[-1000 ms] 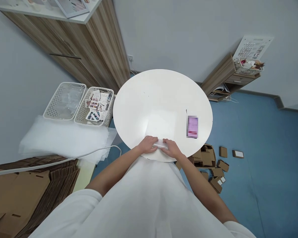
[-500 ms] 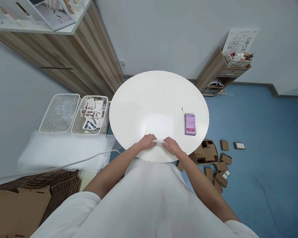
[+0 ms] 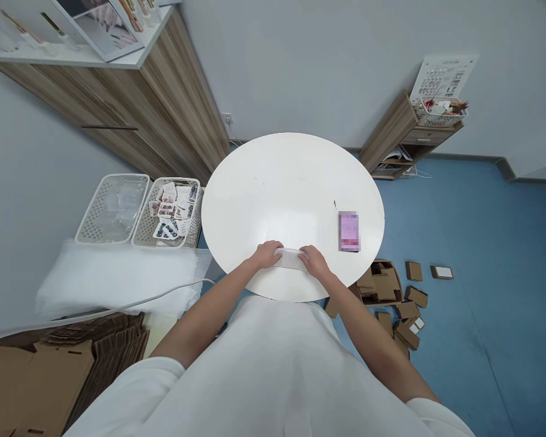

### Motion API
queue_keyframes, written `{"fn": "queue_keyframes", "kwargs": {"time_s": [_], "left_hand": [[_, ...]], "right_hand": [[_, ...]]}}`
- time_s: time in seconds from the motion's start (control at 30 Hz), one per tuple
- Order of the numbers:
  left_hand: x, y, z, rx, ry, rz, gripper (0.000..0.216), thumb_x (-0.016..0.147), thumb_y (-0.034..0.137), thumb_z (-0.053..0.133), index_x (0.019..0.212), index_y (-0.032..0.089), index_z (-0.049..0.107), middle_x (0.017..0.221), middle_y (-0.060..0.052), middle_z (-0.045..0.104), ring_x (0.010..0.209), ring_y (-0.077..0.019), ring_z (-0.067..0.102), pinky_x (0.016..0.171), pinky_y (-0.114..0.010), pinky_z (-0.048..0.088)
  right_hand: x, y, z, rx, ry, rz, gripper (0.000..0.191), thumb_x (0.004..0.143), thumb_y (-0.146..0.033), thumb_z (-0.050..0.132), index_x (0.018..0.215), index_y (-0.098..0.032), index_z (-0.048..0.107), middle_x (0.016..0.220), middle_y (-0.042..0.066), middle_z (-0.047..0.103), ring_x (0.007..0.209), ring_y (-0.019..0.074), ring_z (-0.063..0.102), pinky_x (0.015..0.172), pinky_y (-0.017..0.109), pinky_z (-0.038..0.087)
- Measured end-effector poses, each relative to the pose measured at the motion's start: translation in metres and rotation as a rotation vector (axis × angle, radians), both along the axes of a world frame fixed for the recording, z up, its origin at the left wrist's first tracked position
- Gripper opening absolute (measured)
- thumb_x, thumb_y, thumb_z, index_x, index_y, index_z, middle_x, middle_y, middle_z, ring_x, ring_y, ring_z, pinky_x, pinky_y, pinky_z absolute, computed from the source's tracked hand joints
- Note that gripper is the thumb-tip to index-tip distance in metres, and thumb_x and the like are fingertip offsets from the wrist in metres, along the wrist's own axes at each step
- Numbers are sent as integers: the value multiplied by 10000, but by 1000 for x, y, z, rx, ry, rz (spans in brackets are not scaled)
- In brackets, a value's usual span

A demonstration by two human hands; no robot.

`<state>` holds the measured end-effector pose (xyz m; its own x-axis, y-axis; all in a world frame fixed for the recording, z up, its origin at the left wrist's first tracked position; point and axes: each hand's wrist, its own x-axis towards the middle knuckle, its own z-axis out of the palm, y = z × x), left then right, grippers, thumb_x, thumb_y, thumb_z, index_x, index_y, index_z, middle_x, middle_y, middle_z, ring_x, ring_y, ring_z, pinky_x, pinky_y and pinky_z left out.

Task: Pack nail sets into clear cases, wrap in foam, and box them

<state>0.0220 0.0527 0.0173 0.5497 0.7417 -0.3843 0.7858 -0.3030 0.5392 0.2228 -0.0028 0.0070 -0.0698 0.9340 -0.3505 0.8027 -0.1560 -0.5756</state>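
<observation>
Between both hands, near the front edge of the white round table point(image 3: 291, 176), is a white, flat packet point(image 3: 290, 260), wider than it is deep. What it is made of or contains I cannot make out. The fingers of my left hand point(image 3: 268, 254) are closed on its left end. At its right end my right hand point(image 3: 314, 261) grips it in the same way, thumb towards the middle. A phone-sized object with a blurred pink-purple face point(image 3: 349, 231) lies on the table, right of my right hand.
Two white plastic baskets point(image 3: 139, 209) stand left of the table, one with small printed cards. White packing sheets point(image 3: 118, 273) and stacked flat cardboard point(image 3: 36, 382) lie at lower left. Several small brown boxes point(image 3: 407, 309) are on the blue floor, right. Cabinets point(image 3: 182, 103) stand behind.
The white packet has turned from a narrow strip to show a broader face towards me. Both hands still grip its ends, slightly further forward. The view has shifted a little.
</observation>
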Motion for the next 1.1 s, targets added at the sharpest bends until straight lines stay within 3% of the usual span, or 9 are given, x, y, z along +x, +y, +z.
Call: {"fn": "queue_keyframes", "kwargs": {"time_s": [0.3,0.53,0.73,0.9,0.97,1.03,1.1], "left_hand": [[5,6,-16,141,213,10,336,790,321,439,1111,254,514,1120,-83,497,1038,-257,444,852,-416,338],[8,-2,-17,333,228,49,518,732,276,510,1231,196,393,1280,-132,401,1140,-288,365,909,-438,277],[11,-29,-10,508,129,-31,455,769,199,414,1224,198,408,1371,-120,325,1232,-265,291,983,-458,166],[13,-54,-11,487,76,-176,418,778,224,413,1195,208,433,1335,-107,378,1185,-255,349,961,-436,213],[13,-59,-16,455,88,-193,413,767,205,425,1180,208,442,1310,-107,402,1136,-252,392,933,-423,251],[14,-60,-21,434,111,-173,416,759,170,428,1173,214,441,1293,-102,415,1092,-244,420,901,-408,285],[15,-58,-26,421,131,-153,411,760,130,413,1159,228,444,1276,-93,427,1055,-234,437,868,-389,315]], "right_hand": [[-2,15,-14,-35,-92,-7,334,849,-313,411,1141,-206,533,1067,70,544,990,181,491,821,275,363],[-5,9,-23,122,-220,-102,343,809,-355,480,1124,-232,541,1160,87,483,1073,240,408,893,367,320],[-5,-2,-12,229,-195,-268,408,787,-389,482,1157,-218,498,1295,109,373,1198,280,289,963,460,235],[1,-43,1,220,94,-464,426,753,-380,491,1144,-210,488,1188,95,478,1124,248,390,935,432,307],[-1,-63,-1,103,300,-533,382,724,-379,522,1057,-192,534,1055,84,555,986,213,494,883,387,376],[-7,-79,-6,-111,556,-568,321,687,-378,569,946,-189,574,907,56,605,861,185,554,819,351,429],[-16,-86,-11,-247,761,-679,318,643,-364,622,905,-190,580,873,45,616,829,170,575,786,325,455]]}}
